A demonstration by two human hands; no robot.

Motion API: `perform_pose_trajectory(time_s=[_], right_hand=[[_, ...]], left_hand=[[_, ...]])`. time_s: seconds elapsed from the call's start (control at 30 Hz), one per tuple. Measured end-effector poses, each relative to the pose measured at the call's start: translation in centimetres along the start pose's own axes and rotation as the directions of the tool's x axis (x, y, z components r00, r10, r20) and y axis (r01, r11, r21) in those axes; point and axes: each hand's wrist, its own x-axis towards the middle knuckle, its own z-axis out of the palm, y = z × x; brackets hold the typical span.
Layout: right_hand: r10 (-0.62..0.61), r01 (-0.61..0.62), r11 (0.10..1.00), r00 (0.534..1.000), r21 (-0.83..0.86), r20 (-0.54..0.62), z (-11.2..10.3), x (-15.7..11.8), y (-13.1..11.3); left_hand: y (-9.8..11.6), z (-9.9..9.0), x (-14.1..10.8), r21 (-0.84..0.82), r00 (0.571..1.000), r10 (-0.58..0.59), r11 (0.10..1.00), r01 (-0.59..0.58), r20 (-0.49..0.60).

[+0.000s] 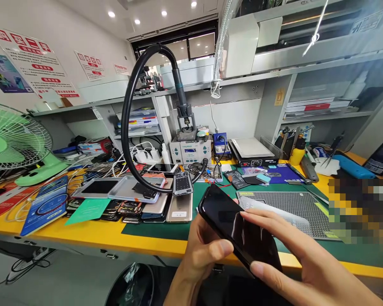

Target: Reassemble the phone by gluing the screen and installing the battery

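Observation:
A black smartphone [234,223] with a glossy dark screen is held tilted above the front of the bench. My left hand [199,250] grips it from the left and below, thumb along the near long edge. From the right, my right hand [293,250] is on the same phone: its fingertips lie on the screen, and its thumb presses the near edge. The phone's back and part of my left fingers are hidden. Just behind it lies a translucent film-like strip [279,214] on a perforated grey mat [321,212].
Stacked phones and parts [180,208] lie left of my hands. Behind them stands a hot air station [191,151] with a looping black hose [126,114]. A heating plate [253,153] and a yellow bottle [297,151] are farther right. A green fan [15,140] stands far left; a bin [130,284] is below.

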Motion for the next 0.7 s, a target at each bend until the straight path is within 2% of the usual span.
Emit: perform_pose_trajectory(time_s=[0.23, 0.47, 0.7], right_hand=[[-0.098, 0.095, 0.994, 0.994, -0.055, -0.057, 0.12, 0.23, -0.24], [-0.109, 0.104, 0.992, 0.992, -0.076, -0.057, 0.02, 0.72, -0.29], [-0.067, 0.065, 0.997, 0.997, -0.047, -0.026, -0.09, -0.20, 0.38]], left_hand=[[-0.19, -0.18, -0.18, 0.017, 1.000, 0.007, 1.000, -0.007, 0.017], [0.10, 0.00, -0.44, 0.003, 0.998, -0.021, 1.000, 0.021, 0.058], [0.05, -0.06, -0.38, -0.019, 0.996, -0.027, 0.999, 0.029, 0.082]])
